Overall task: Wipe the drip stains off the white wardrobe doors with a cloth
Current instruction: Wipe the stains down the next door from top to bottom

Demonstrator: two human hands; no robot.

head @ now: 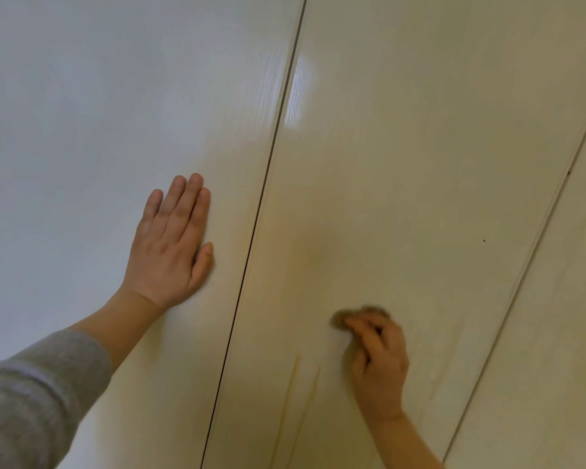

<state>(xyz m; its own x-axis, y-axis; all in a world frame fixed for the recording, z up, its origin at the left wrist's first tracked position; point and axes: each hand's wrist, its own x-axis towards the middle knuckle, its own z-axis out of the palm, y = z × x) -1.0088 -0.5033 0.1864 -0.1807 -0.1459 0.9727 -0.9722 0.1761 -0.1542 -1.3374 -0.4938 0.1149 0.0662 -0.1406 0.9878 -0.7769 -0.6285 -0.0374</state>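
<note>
No text, label, brand, number or sign can be read; wardrobe doors [420,164] plain above and to both sides of the fingers [364,330] of the right hand [379,363]; cloth [369,312] under those fingers blurred, any marking cannot be told; grey sleeve [31,401] unmarked.

Bare middle door [420,164] above and beside right hand [379,360]

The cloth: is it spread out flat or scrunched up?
Scrunched up: the cloth shows as a small brownish wad, gripped by the right hand with curled fingers.
</note>
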